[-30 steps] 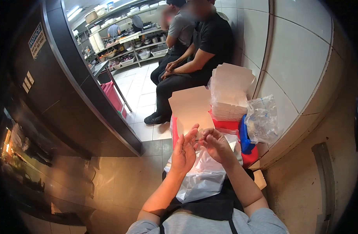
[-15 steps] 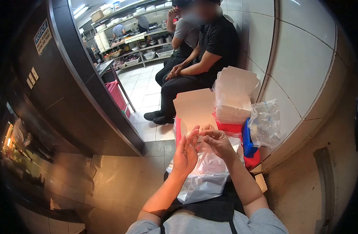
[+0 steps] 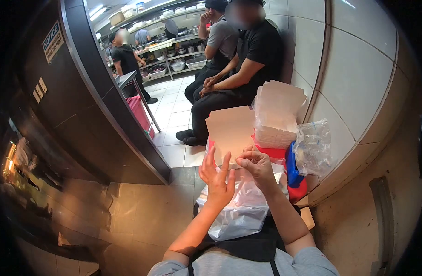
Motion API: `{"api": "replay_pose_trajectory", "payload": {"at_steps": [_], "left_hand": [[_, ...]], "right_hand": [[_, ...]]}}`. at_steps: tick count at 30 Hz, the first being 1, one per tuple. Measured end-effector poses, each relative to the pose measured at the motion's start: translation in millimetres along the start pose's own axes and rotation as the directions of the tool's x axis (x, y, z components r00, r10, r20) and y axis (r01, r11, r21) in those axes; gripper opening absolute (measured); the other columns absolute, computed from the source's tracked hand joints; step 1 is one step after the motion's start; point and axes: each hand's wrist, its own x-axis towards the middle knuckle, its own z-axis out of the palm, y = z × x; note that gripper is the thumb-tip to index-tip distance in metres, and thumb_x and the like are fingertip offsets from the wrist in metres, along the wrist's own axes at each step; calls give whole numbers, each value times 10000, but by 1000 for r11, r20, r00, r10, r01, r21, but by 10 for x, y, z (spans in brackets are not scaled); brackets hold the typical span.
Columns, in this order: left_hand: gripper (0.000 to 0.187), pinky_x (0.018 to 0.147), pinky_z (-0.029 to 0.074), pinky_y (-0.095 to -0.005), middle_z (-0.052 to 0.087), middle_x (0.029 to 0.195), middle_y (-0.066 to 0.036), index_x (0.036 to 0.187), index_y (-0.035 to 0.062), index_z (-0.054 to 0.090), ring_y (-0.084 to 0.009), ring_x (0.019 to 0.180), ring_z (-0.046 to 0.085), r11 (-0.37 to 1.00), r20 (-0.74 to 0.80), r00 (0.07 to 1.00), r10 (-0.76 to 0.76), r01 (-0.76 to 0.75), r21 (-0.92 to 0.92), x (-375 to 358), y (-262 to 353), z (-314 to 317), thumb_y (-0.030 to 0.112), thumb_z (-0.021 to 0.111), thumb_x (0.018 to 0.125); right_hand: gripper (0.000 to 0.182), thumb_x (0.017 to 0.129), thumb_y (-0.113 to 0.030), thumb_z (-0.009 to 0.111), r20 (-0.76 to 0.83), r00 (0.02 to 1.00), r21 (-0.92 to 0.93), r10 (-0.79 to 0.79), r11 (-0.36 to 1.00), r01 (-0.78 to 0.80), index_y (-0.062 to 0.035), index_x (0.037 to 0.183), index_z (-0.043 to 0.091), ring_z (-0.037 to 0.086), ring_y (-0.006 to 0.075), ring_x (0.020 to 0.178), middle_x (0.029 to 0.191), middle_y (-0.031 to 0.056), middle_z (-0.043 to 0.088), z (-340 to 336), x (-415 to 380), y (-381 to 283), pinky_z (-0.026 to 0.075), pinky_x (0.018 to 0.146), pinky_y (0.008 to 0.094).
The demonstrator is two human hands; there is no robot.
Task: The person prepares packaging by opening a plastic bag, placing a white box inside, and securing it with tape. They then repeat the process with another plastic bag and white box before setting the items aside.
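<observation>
My left hand (image 3: pixel 217 180) is raised over the white plastic bag (image 3: pixel 241 216) on my lap, its fingers spread and nothing visible in them. Just right of it, my right hand (image 3: pixel 257 166) has thumb and forefinger pinched together; whatever is between them is too small to make out. Beyond both hands a light cardboard sheet (image 3: pixel 230 129) stands up at the back of the bag. A tall stack of white folded cartons (image 3: pixel 277 110) is behind and to the right. Clear plastic wrap (image 3: pixel 313 147) lies beside a blue object (image 3: pixel 292 168).
Two people (image 3: pixel 257 55) in dark trousers sit along the tiled wall (image 3: pixel 362 69) ahead. Another person (image 3: pixel 126 57) stands in the kitchen, near a metal table (image 3: pixel 127 79) and a pink bin (image 3: pixel 138 112). A dark partition (image 3: pixel 73 106) rises at the left.
My left hand's fingers have spread and moved slightly away from my right hand, which stays pinched. A standing person has come into view in the kitchen. One seated person's head has shifted.
</observation>
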Motion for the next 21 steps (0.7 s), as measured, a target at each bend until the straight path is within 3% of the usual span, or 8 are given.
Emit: {"api": "replay_pose_trajectory", "payload": {"at_steps": [3, 4, 6, 7, 11, 14, 17, 21], "left_hand": [[417, 1051, 162, -445, 323, 1405, -170, 1258, 5, 503, -305, 1290, 290, 975, -220, 959, -181, 145, -168, 0, -169, 114, 138, 539, 864], [395, 1054, 169, -428, 366, 1378, -157, 1246, 3, 513, -283, 1274, 318, 852, -76, 951, -301, 232, -469, 28, -240, 137, 156, 530, 883], [361, 1060, 182, -393, 453, 1325, -131, 1223, -2, 532, -238, 1241, 375, 336, 284, 884, -371, 413, -846, 105, -387, 148, 192, 513, 919], [333, 1056, 222, -352, 534, 1243, -99, 1134, -2, 600, -190, 1189, 430, 193, 428, 848, -313, 498, -845, 115, -432, 133, 252, 501, 943], [262, 1025, 247, -366, 508, 1262, -94, 959, 86, 697, -176, 1195, 412, -9, 502, 847, -177, 508, -861, 116, -407, 157, 294, 545, 913], [237, 1022, 290, -345, 526, 1239, -109, 956, 29, 691, -188, 1187, 433, 42, 465, 844, -267, 493, -869, 112, -334, 137, 231, 583, 895], [174, 996, 325, -333, 528, 1229, -111, 935, 38, 699, -189, 1182, 437, 108, 393, 873, -290, 438, -893, 112, -292, 129, 181, 636, 858], [131, 994, 316, -339, 521, 1221, -105, 915, 36, 694, -188, 1144, 449, 340, 223, 922, -316, 330, -881, 80, -234, 156, 128, 611, 872]], "right_hand": [[76, 736, -47, 713, 20, 999, -9, -26, 1000, 26, -11, 790, 673, 438, 81, 841, 840, -14, 446, 52, 2, -65, 361, 772, 216], [74, 736, -50, 713, 26, 999, -18, -23, 1000, 24, -11, 783, 671, 436, 82, 839, 836, -14, 446, 58, 8, -72, 359, 769, 218], [73, 736, -56, 714, 39, 999, -36, -12, 999, 13, -10, 769, 667, 433, 83, 835, 830, -14, 447, 64, 3, -75, 355, 764, 221], [72, 737, -59, 713, 26, 1000, -42, 10, 999, -9, -12, 766, 667, 433, 84, 832, 828, -15, 447, 75, -9, -72, 354, 767, 225], [80, 740, -74, 711, -19, 1000, -165, -5, 986, 2, -14, 747, 659, 436, 90, 813, 818, -14, 448, 105, 1, -62, 355, 765, 237], [103, 731, -81, 707, -44, 996, -322, -81, 945, 62, -4, 723, 639, 441, 101, 793, 804, -5, 448, 119, -2, -79, 363, 748, 246], [120, 722, -79, 694, -45, 987, -426, -152, 897, 119, 11, 701, 617, 454, 118, 779, 787, 18, 458, 164, -9, -117, 373, 721, 256], [118, 719, -68, 673, -28, 959, -573, -281, 791, 216, 23, 686, 605, 478, 141, 765, 770, 53, 478, 218, -33, -101, 382, 691, 262]]}}
